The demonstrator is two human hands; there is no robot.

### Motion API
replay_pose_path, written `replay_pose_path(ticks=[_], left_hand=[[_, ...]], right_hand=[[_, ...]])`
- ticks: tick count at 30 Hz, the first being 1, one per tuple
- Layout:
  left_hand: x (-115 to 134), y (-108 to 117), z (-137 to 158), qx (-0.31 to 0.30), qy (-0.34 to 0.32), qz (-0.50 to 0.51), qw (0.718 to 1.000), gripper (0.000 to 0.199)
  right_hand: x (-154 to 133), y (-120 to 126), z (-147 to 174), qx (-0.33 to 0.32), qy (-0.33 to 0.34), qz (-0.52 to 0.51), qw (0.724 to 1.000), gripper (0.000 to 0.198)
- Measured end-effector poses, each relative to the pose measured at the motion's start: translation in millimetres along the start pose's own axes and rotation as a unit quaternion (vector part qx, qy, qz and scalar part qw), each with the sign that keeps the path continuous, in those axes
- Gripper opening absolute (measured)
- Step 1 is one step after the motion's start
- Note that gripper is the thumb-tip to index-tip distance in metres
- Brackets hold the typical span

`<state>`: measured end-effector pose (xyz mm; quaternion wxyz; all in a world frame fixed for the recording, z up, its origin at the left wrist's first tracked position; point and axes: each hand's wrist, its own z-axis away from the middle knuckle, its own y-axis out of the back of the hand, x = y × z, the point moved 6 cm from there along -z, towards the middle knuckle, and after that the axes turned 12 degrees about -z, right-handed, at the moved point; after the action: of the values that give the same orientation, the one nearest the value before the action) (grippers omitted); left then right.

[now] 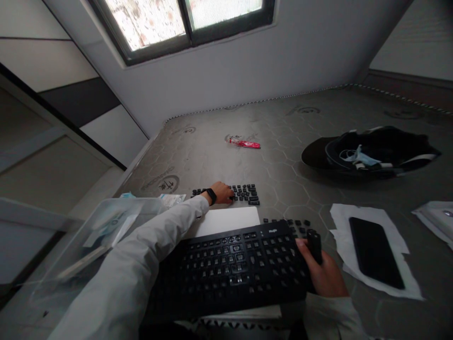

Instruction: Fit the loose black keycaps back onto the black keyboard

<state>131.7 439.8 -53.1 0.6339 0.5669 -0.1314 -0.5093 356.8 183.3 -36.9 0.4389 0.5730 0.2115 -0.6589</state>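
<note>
A black keyboard (226, 269), with its keycaps off and the switch sockets bare, lies tilted across the near middle. My left hand (220, 192), wearing a black watch, reaches past it to a spread of loose black keycaps (244, 192) on the mat. Its fingers are bent together over a dark keycap at the fingertips. At the keyboard's right edge, my right hand (327, 274) grips a small black oblong object (314, 245) between thumb and fingers; its kind is unclear. More loose keycaps (300, 223) lie just beyond the keyboard's upper right corner.
Behind the keyboard is a white sheet or board (226, 219). A clear plastic bin (141, 204) stands left, beside a small packet (173, 200). On the right lie a black phone (375, 252) on white paper (341, 215) and an upturned black helmet (318, 153). Farther off is a red item (246, 143).
</note>
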Motion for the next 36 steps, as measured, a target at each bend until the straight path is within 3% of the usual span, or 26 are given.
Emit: replay_pose_path(ticks=[36], left_hand=[[-13, -7, 14, 0.022, 0.015, -0.004, 1.0, 0.026]], right_hand=[[2, 0, -1, 0.002, -0.005, 0.004, 1.0, 0.05]])
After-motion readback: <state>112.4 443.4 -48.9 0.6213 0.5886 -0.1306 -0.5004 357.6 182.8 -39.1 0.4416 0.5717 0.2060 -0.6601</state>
